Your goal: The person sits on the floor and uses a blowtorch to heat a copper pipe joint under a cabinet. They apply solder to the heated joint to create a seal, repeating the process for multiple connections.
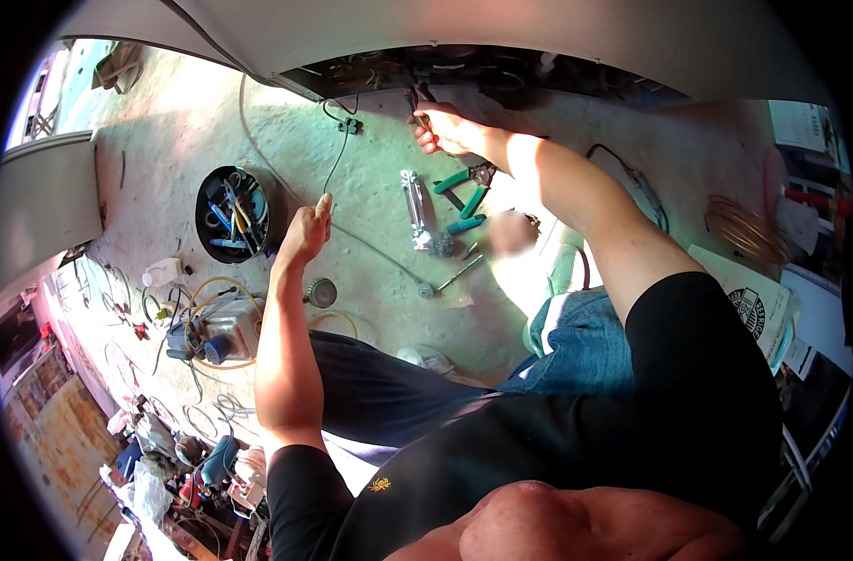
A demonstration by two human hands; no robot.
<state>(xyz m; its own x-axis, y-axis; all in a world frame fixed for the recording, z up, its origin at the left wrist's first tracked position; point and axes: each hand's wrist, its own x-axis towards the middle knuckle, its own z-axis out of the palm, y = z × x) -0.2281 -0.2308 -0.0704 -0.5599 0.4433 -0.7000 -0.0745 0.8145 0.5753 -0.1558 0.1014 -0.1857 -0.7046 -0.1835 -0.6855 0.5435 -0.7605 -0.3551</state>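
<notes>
My left hand (307, 232) is closed in a pinch around a thin dark wire (338, 161). From my fingertips the wire runs up to a small dark connector block (351, 126) near the open base of a pale appliance (576, 33). At the edge of that opening, my right hand (442, 129) is wrapped around a dark-handled tool (426, 93). The tool's far end reaches toward the shadowed opening, so its kind is unclear. Green-handled pliers (452, 180) and a shiny foil-like strip (413, 208) lie on the floor below my right hand.
A black bucket of hand tools (279, 213) stands left of my left hand. Below it sits a pump-like machine (225, 327) with a yellow hose. A screwdriver (461, 271) lies near my legs. Coiled copper tubing (746, 229) is at the right; clutter (188, 467) fills the lower left.
</notes>
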